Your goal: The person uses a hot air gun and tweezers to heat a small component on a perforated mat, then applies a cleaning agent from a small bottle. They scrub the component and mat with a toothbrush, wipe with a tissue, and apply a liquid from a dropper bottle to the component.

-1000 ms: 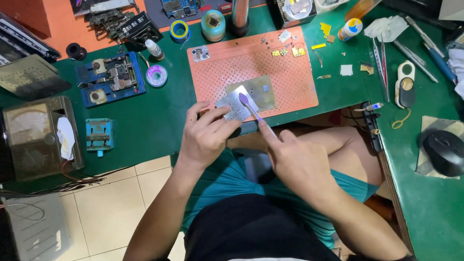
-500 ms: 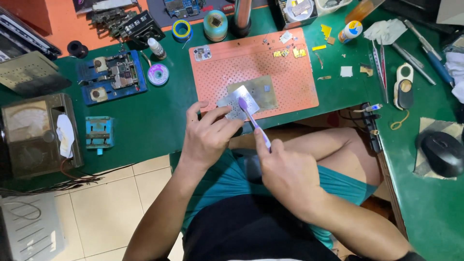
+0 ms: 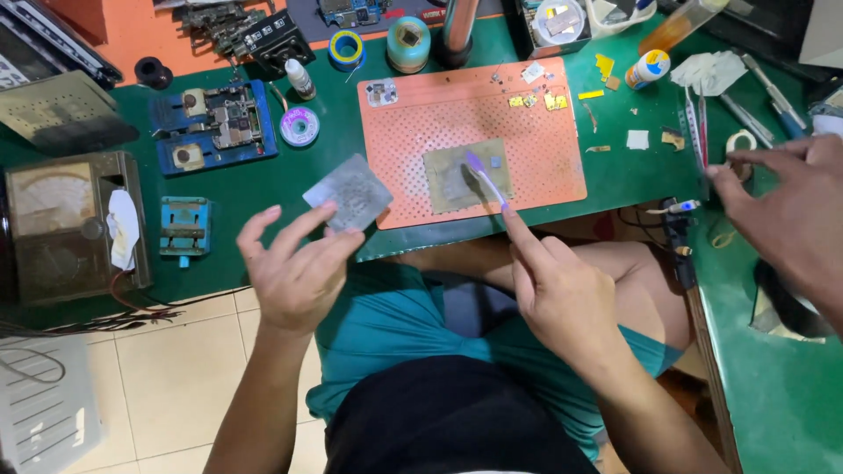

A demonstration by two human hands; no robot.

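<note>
Here, left hand (image 3: 303,263) lifting stencil (image 3: 349,191), right hand (image 3: 562,294) brushing

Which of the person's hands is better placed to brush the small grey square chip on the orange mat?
Right, probably. The right hand holds the purple brush, whose head lies beside the chip on the orange mat. The left hand holds a metal stencil off the mat.

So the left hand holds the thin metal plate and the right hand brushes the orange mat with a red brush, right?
Not quite. In the head view the brush in the right hand is purple, not red. The left hand does hold the metal plate, and the bristles are over the orange mat.
</note>
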